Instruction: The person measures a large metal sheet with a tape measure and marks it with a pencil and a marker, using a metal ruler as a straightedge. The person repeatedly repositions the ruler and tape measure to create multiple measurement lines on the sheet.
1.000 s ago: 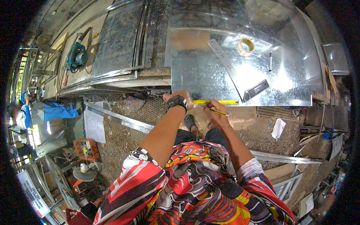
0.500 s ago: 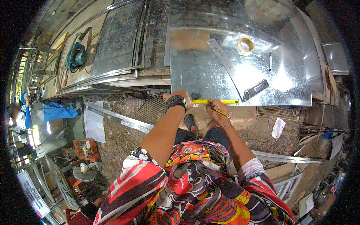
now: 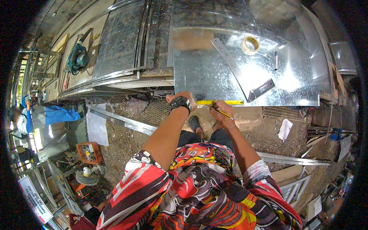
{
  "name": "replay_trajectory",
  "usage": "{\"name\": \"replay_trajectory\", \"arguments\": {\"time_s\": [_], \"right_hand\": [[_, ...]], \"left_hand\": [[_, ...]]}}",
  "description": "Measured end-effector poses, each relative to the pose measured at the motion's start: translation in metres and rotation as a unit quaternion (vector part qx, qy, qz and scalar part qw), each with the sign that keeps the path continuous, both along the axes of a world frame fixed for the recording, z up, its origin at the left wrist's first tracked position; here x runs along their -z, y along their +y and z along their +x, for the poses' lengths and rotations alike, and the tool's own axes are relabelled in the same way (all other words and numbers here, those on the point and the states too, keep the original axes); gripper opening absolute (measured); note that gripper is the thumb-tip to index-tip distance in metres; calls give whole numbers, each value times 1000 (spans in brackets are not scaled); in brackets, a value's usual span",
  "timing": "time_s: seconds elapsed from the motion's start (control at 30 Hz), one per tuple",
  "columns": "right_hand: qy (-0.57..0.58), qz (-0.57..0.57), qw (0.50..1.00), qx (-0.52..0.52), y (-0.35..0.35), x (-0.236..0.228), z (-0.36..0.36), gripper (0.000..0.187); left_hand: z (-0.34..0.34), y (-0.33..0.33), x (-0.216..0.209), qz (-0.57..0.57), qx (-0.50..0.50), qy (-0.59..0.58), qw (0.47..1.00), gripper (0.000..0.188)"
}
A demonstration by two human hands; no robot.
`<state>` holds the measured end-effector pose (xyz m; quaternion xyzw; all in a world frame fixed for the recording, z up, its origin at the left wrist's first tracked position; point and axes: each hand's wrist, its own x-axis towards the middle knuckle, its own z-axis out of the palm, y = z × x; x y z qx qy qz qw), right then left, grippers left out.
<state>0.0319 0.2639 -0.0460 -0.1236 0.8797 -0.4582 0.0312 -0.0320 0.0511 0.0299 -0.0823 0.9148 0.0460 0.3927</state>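
Biggest risk I see is the yellow measuring tape going crooked or sliding: it lies along the near edge of the metal sheet, and if the left hand eased off by the near left corner, any reading would probably drift. Also, the metal square has its handle end close to the tape's right end, so a bump there could nudge things, and the glare might hide a faint mark. Hands-wise, the left one is bent over the tape's left end, a bit blurry, so I can't tell how tightly it's gripping, if at all. The right hand is mostly closed around a pencil, knuckles right by the tape; can't tell if they're pressing it.
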Motion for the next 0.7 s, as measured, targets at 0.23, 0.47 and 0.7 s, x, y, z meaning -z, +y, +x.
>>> {"name": "replay_trajectory", "arguments": {"time_s": [0.23,0.47,0.7], "right_hand": [[-5,-6,1000,18,-1,1,2,29],[22,-21,999,10,0,4,3,25],[-19,-107,994,-4,4,1,0,23]], "left_hand": [[2,1,-3,4,-5,12,1000,44],[2,2,-6,3,-6,14,1000,44],[1,-2,8,6,-3,18,1000,45]]}}
